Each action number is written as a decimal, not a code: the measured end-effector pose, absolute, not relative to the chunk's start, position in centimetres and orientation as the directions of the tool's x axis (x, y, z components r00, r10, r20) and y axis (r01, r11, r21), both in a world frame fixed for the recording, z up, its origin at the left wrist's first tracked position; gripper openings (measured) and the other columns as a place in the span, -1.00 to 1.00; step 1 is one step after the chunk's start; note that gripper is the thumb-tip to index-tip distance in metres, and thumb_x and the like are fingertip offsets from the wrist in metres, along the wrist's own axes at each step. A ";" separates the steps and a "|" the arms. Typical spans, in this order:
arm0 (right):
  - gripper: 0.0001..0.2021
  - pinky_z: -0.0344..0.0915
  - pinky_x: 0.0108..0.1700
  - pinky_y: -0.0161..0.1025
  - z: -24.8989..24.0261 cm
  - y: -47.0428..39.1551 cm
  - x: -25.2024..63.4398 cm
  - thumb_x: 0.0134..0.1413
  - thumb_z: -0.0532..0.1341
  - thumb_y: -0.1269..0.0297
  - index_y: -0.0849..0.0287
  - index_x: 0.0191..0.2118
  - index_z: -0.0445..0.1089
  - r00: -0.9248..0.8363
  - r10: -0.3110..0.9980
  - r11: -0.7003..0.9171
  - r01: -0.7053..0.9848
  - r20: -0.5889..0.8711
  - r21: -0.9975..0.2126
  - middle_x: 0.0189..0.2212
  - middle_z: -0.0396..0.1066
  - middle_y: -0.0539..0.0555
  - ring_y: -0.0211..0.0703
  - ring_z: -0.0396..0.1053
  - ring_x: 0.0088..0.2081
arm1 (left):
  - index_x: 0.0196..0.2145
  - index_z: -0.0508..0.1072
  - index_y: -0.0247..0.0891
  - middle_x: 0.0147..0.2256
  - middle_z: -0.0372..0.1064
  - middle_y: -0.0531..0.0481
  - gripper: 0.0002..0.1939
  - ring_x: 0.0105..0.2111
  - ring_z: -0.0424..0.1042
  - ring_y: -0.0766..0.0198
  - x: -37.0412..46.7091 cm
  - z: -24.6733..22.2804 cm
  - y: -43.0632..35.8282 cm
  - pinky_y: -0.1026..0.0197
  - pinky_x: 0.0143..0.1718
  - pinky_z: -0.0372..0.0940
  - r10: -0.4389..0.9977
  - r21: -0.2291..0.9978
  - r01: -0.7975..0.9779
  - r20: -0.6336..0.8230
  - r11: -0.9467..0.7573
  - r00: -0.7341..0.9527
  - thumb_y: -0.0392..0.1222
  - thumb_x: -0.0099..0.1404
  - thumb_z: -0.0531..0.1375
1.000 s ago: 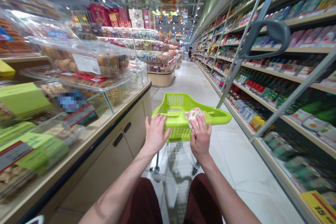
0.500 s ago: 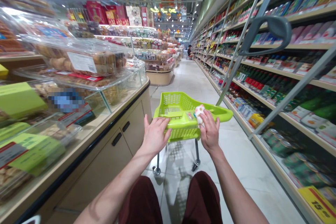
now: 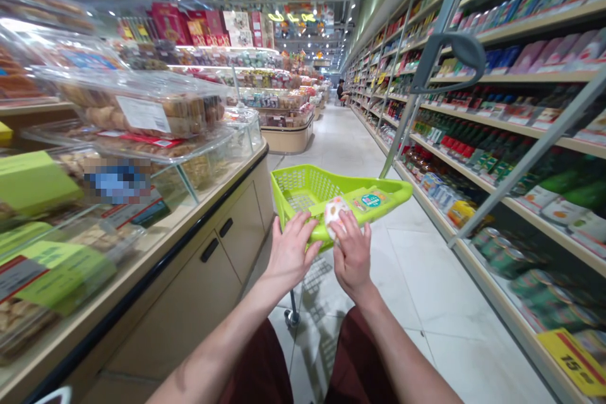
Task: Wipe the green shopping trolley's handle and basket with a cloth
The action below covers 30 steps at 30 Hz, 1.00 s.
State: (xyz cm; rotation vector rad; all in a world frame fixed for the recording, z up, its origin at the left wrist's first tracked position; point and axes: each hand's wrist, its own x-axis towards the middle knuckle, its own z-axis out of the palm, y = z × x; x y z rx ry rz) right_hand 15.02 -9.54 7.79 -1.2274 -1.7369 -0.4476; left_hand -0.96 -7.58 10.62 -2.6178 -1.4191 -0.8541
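A green shopping cart (image 3: 388, 192) with a perforated basket stands on the floor in front of my knees, turned at an angle. My left hand (image 3: 293, 246) rests on its near edge, fingers spread and lying over the rim. Just to the right, the fingers of my right hand (image 3: 353, 249) are wrapped round a small white cloth (image 3: 335, 211) with coloured spots, pressed against the cart's handle area. A round teal label (image 3: 370, 200) shows on the cart beyond that hand. One wheel (image 3: 292, 317) is visible below my left hand.
On the left runs a display counter (image 3: 189, 265) with clear boxes of baked goods (image 3: 146, 104). Shelves (image 3: 534, 129) of bottles and cans line the right, behind a ladder-like metal frame with a grey handle (image 3: 445, 63). A person (image 3: 340, 93) is far down the aisle.
The cart has swung, its near side turning, and a teal label has come into view. My right hand and the cloth have moved left, closer to my left hand, which shifted slightly right.
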 end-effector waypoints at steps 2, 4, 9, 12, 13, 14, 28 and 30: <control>-0.62 -0.25 0.15 0.07 8.0 -9.3 15.0 0.01 -0.05 0.47 0.14 -0.02 0.21 -0.067 0.547 0.426 0.880 0.835 -0.209 0.07 0.17 0.17 -0.07 0.02 0.15 | 0.00 0.22 -0.17 0.12 0.08 -0.14 -0.62 0.13 0.03 0.05 -1.0 10.5 -7.5 -0.26 0.08 -0.12 0.785 0.233 0.800 0.465 -0.553 0.408 -0.08 0.23 0.00; -0.62 -0.25 0.15 0.08 8.2 -8.7 16.0 0.01 -0.05 0.46 0.14 -0.03 0.23 -0.005 0.565 0.363 0.900 0.825 -0.243 0.08 0.16 0.16 -0.07 0.03 0.14 | 0.04 0.19 -0.18 0.15 0.02 -0.16 -0.58 0.15 -0.02 0.02 -1.1 10.4 -7.5 -0.25 0.07 -0.10 0.809 0.249 0.815 0.445 -0.523 0.384 -0.06 0.23 0.00; -0.64 -0.21 0.13 0.08 8.3 -8.1 16.6 0.03 -0.07 0.45 0.16 -0.04 0.24 0.135 0.577 0.248 0.911 0.806 -0.330 0.09 0.13 0.18 -0.06 0.02 0.14 | 0.08 0.13 -0.25 0.13 0.06 -0.19 -0.52 0.15 -0.01 0.03 -1.0 10.1 -7.7 -0.19 0.10 -0.11 0.820 0.248 0.828 0.442 -0.502 0.365 -0.09 0.22 0.00; -0.63 -0.20 0.14 0.05 8.1 -9.1 15.1 0.04 -0.08 0.45 0.17 -0.03 0.23 0.014 0.577 0.370 0.887 0.817 -0.276 0.09 0.14 0.17 -0.09 -0.02 0.16 | 0.09 0.12 -0.27 0.10 0.12 -0.18 -0.50 0.14 0.03 0.05 -0.9 10.4 -7.8 -0.16 0.12 -0.13 0.814 0.258 0.820 0.454 -0.510 0.363 -0.08 0.21 0.02; -0.63 -0.21 0.14 0.05 8.0 -9.3 14.8 0.04 -0.08 0.45 0.17 -0.03 0.23 -0.013 0.572 0.400 0.877 0.820 -0.265 0.09 0.14 0.17 -0.10 -0.02 0.16 | 0.09 0.12 -0.26 0.10 0.13 -0.18 -0.50 0.13 0.04 0.07 -0.9 10.5 -7.8 -0.17 0.12 -0.15 0.813 0.268 0.813 0.452 -0.517 0.368 -0.07 0.21 0.02; -0.64 -0.21 0.15 0.05 8.0 -9.5 14.6 0.05 -0.08 0.45 0.17 -0.03 0.23 -0.017 0.572 0.409 0.872 0.820 -0.267 0.08 0.15 0.16 -0.10 0.00 0.16 | 0.08 0.12 -0.25 0.09 0.14 -0.17 -0.51 0.12 0.06 0.08 -1.1 10.6 -7.7 -0.17 0.12 -0.16 0.814 0.282 0.805 0.447 -0.521 0.371 -0.06 0.22 0.01; -0.63 -0.13 0.11 0.08 8.4 -9.2 18.1 0.05 -0.09 0.41 0.13 -0.04 0.25 0.172 0.603 0.341 0.827 0.779 -0.446 0.07 0.18 0.16 -0.07 0.07 0.12 | -0.08 0.27 -0.20 -0.03 0.28 -0.11 -0.54 -0.01 0.23 0.11 1.5 11.8 -7.2 -0.13 0.10 -0.15 0.804 0.241 0.801 0.417 -0.548 0.424 0.13 0.17 0.04; -0.65 -0.13 0.12 0.07 8.6 -10.0 17.8 0.05 -0.08 0.42 0.13 -0.04 0.25 0.147 0.592 0.377 0.818 0.793 -0.434 0.05 0.20 0.15 -0.08 0.09 0.11 | -0.11 0.29 -0.21 -0.09 0.32 -0.10 -0.54 -0.07 0.26 0.10 2.7 12.2 -7.5 -0.12 0.08 -0.11 0.804 0.239 0.804 0.419 -0.545 0.421 0.15 0.15 0.04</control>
